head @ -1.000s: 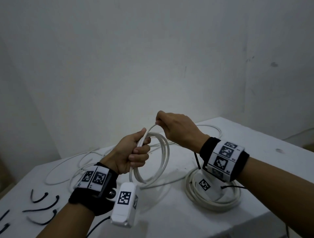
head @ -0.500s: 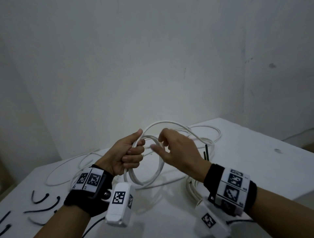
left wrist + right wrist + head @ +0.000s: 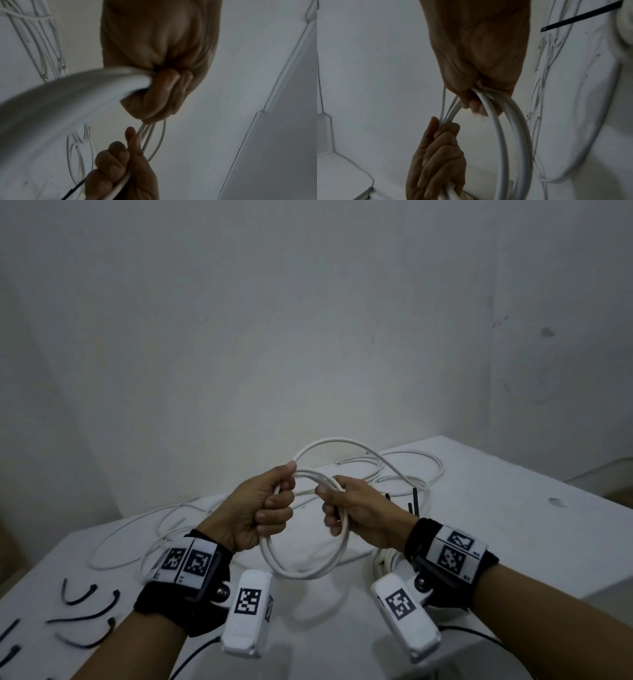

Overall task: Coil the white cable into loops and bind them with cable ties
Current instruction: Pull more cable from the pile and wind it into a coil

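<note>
White tabletop point(image 3: 513, 508) below, white cable point(image 3: 308, 570) coil held above it. Left hand point(image 3: 257, 511) fisted round one side, right hand point(image 3: 359, 515) curled round the other. Cable ties point(image 3: 85, 616) lie near; loosen either grip and the loops likely spring apart.

Plain pale wall point(image 3: 308, 320) fills upper head view, matte, grey-white in dim light. Few dark scuffs on wall at right point(image 3: 547, 332). White table point(image 3: 513, 508) below, corner pushed toward wall; small dark mark on top near right edge point(image 3: 554, 501). Second wall at left meets first in soft corner. Brownish patch beyond table's right edge point(image 3: 620, 494), possibly floor.
</note>
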Motion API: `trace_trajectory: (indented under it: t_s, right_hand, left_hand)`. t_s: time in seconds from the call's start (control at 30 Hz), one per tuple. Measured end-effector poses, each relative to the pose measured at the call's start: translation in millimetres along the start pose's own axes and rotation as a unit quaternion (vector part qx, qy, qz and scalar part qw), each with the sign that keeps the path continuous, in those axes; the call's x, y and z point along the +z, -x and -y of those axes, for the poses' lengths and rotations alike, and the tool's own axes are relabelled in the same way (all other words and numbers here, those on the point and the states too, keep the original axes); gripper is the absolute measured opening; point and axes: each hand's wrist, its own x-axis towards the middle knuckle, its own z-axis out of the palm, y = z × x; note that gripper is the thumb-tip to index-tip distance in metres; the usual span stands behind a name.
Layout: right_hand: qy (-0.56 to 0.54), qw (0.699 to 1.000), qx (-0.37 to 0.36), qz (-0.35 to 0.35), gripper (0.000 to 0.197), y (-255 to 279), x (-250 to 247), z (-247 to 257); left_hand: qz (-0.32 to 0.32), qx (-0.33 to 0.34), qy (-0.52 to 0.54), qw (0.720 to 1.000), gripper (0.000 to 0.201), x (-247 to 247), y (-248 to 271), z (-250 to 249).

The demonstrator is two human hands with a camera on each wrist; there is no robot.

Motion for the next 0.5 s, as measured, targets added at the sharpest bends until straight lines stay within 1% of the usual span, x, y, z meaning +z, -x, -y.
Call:
trace_trajectory:
  t_s: [0.07, 0.1, 0.17, 0.23, 0.33, 0.4, 0.43, 0.5]
  right_hand:
    - [-0.054, 0.997, 0.033, 0.033, 0.008, 4, -1, -10]
    - [-0.077, 0.995, 0.046, 0.035, 0.009, 6, 0, -13]
    - [-0.126, 0.991, 0.052, -0.003, 0.013, 5, 1, -14]
    - [-0.166, 0.984, 0.04, -0.045, 0.017, 4, 3, -11]
    - [-0.183, 0.98, 0.014, -0.077, 0.02, 3, 5, -9]
    - [-0.159, 0.983, 0.006, -0.088, 0.022, 6, 7, -12]
    - [-0.125, 0.989, 0.004, -0.084, 0.022, 8, 8, -13]
    - [-0.016, 0.997, 0.006, -0.07, 0.025, 14, 8, -13]
  left_hand:
    - [-0.02, 0.018, 0.006, 1.0, 0.033, -3, -3, 0]
    - [-0.029, 0.023, 0.005, 0.999, 0.033, -5, -5, 0]
    - [-0.049, 0.028, -0.006, 0.998, 0.035, -6, -7, 4]
    - [-0.065, 0.032, -0.017, 0.997, 0.036, -4, -8, 7]
    - [-0.075, 0.041, -0.032, 0.996, 0.037, 1, -9, 7]
    - [-0.079, 0.048, -0.038, 0.995, 0.037, 2, -8, 5]
    - [-0.079, 0.05, -0.042, 0.995, 0.037, 2, -7, 4]
    - [-0.074, 0.048, -0.054, 0.995, 0.038, -1, -3, 2]
